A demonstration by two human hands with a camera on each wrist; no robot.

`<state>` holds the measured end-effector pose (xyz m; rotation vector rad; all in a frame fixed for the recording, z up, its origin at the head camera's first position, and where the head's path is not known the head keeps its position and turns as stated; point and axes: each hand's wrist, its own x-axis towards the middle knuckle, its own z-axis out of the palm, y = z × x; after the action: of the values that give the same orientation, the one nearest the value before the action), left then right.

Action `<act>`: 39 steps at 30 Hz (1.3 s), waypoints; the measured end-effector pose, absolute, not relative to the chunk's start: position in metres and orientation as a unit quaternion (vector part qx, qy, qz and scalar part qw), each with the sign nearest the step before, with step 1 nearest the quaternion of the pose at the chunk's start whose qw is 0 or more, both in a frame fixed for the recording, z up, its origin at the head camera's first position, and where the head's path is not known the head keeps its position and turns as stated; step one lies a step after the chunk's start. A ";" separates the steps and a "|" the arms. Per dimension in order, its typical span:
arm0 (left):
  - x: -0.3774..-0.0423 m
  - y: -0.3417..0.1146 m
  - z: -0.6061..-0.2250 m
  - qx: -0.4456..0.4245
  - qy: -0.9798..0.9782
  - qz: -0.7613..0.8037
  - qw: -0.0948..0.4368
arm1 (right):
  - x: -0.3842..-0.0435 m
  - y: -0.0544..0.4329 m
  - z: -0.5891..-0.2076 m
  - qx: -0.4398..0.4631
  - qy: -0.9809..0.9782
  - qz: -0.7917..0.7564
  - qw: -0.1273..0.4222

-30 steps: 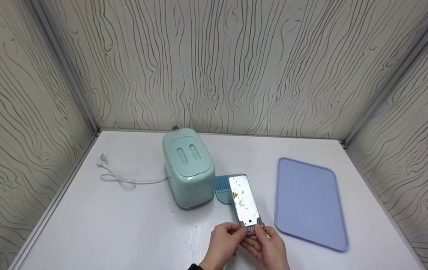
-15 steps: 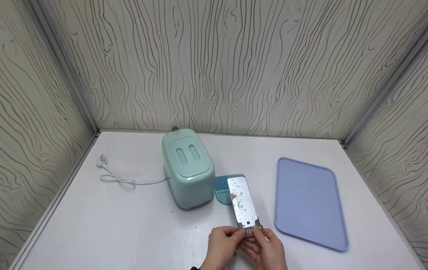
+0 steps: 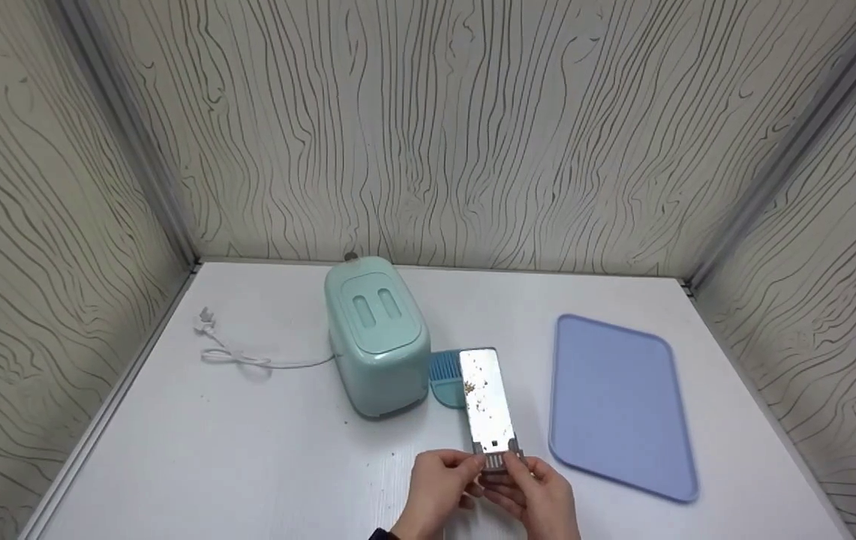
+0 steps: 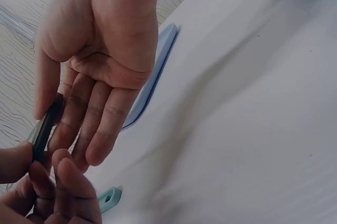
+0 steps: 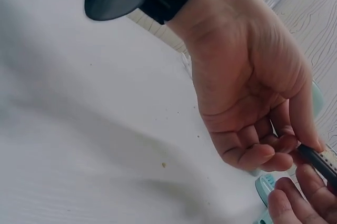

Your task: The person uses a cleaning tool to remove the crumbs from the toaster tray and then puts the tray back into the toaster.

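A narrow shiny metal crumb tray (image 3: 486, 397) with brown crumbs scattered over it slants away from me in the head view. Both hands hold its grey slotted near end: my left hand (image 3: 437, 484) pinches the left corner, my right hand (image 3: 540, 495) the right one, thumbs on top. In the left wrist view my right hand (image 4: 105, 55) shows its palm, and the tray's end appears as a dark edge. The right wrist view shows my left hand (image 5: 247, 81) from the palm side. A ribbed teal brush-like tool (image 3: 444, 367) lies partly hidden behind the tray.
A mint toaster (image 3: 379, 337) with a lid stands left of the hands. Its white cord and plug (image 3: 240, 358) lie further left. A lilac tray (image 3: 623, 405) lies flat at the right. Loose crumbs (image 5: 164, 165) dot the white table. Patterned walls enclose the table.
The crumb tray dips slightly toward me, then lifts back and turns a little more upright in view. Both hands shift slightly left, keeping their grip. Everything else stays put.
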<state>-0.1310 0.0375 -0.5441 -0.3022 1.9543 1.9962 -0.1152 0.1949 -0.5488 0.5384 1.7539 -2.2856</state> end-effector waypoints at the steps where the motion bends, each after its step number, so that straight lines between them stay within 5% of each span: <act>1: -0.132 0.037 -0.544 -0.109 0.679 0.706 0.171 | -0.115 0.195 -0.548 0.182 0.596 -0.775 0.107; 11: -0.135 0.030 -0.541 -0.141 0.625 0.739 0.211 | -0.113 0.195 -0.547 0.185 0.599 -0.771 0.116; 39: -0.134 0.020 -0.552 -0.153 0.569 0.788 0.179 | -0.111 0.181 -0.550 0.172 0.647 -0.730 0.135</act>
<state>-0.1339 0.0203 -0.5516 -0.4335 1.6099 2.2268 -0.1113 0.1808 -0.5495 0.4994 1.8757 -2.1146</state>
